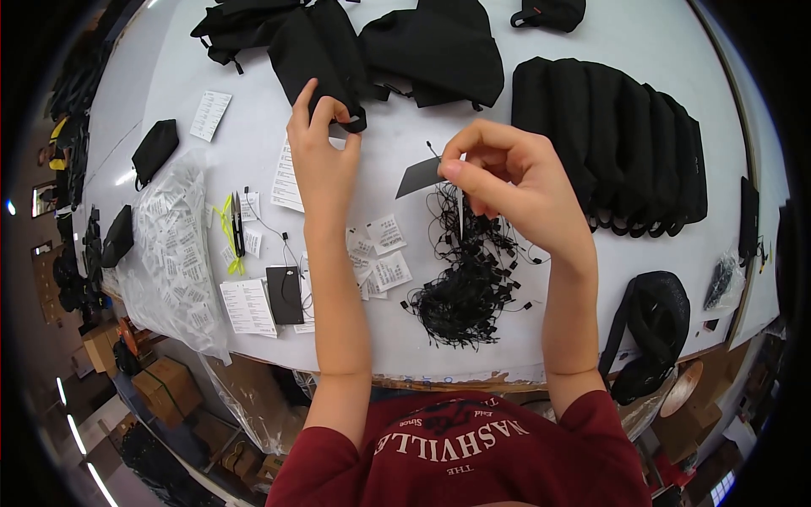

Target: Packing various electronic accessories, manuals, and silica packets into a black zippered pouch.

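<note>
A dark red T-shirt with white lettering fills the lower edge, worn by the person whose bare forearms reach over the white tabletop. From the left on the table come two small black fabric pouches, then a clear plastic bag full of white printed labels. A white printed card lies above it; to its right are black-bladed thread snips tied with a yellow-green ribbon, and a dark rectangular tag on white cards. The left hand has thumb and finger pinched on the near end of a black fabric bag. Loose white labels lie right of the left forearm. Next comes a tangle of black tag strings. Above its upper end, the right hand grips a dark grey hang tag by its right end between thumb and fingertips, the tag raised and slanted. Farther right, black bags stand packed in a row, with a black mesh-like fabric piece nearer the table edge and a small clear packet beyond.
</note>
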`<action>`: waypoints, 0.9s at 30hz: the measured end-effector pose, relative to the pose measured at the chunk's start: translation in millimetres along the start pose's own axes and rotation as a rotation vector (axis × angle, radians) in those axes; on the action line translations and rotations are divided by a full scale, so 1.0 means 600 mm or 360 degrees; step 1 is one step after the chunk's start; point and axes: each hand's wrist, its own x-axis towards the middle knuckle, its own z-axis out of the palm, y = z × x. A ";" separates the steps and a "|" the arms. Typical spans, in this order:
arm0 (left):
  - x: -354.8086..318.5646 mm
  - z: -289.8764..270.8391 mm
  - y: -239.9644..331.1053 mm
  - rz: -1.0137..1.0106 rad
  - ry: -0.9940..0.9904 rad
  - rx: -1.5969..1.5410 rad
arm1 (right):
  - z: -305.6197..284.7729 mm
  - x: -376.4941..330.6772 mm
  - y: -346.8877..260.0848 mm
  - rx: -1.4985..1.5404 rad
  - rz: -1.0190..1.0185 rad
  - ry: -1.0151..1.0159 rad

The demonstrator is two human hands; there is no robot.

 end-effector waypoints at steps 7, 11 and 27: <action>-0.006 -0.047 0.067 -0.0001 -0.0072 -0.0635 | 0.004 0.006 0.008 -0.0369 -0.0203 0.0287; -0.011 -0.062 0.100 0.0330 0.0110 -0.0668 | 0.022 0.010 0.012 -0.0514 -0.0380 0.0396; -0.039 -0.119 0.130 -0.0020 -0.0140 -0.0669 | 0.026 0.010 0.014 -0.0701 -0.0700 0.0264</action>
